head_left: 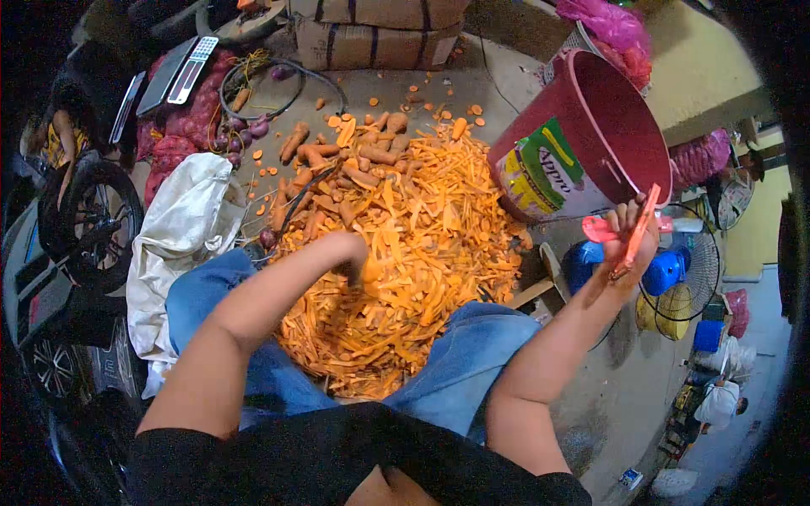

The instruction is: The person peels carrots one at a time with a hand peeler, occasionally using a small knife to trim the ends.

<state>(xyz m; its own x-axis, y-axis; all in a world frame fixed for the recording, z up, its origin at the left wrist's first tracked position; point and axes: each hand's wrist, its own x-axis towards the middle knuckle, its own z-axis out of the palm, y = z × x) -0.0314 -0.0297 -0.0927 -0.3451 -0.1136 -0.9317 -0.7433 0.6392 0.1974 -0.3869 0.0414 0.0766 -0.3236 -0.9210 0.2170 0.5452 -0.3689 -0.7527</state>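
Note:
My right hand point(631, 232) is raised beside the bucket, its fingers wrapped round an orange-red peeler point(639, 236) held nearly upright. Over the middle of a large heap of orange carrot peelings point(456, 219) my left hand point(353, 255) bends down at the wrist. Its fingers are blurred and partly hidden, so what they hold cannot be made out. Whole carrots point(384, 152) lie at the far left side of the heap. The peelings spread between my legs in blue jeans point(468, 350).
A dark red bucket point(582, 110) leans tilted at the heap's right. Cardboard boxes point(371, 42) stand behind. At left are a white sack point(181, 244), onions point(253, 131) in and around red net bags, and a motorbike wheel point(97, 215). Another person point(719, 403) is far right.

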